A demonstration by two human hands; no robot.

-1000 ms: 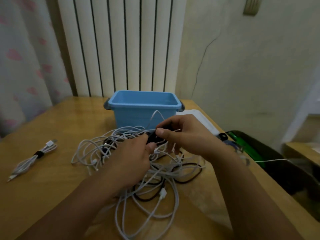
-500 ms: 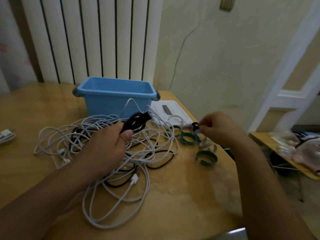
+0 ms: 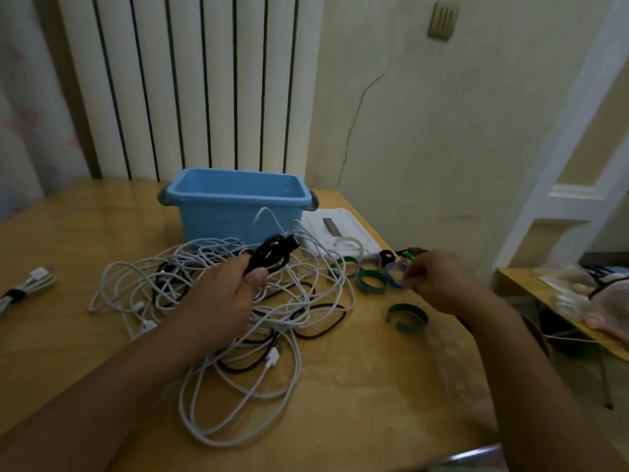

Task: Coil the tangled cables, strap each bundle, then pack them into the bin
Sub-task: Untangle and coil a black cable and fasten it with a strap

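Over the wire pile, I hold a black bundle (image 3: 272,255).
My left hand (image 3: 218,301) grips it; my right hand (image 3: 439,284), nearer the straps (image 3: 372,282), pinches one.

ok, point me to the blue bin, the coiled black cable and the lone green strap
blue bin (image 3: 218,218), head view, front wall.
coiled black cable (image 3: 272,255), head view, coil above left thumb.
lone green strap (image 3: 406,318), head view, band's outer face.

Left hand (image 3: 221,301) fisted around a coiled black cable (image 3: 272,255), right hand (image 3: 439,284) with fingers curled, both forearms outstretched.
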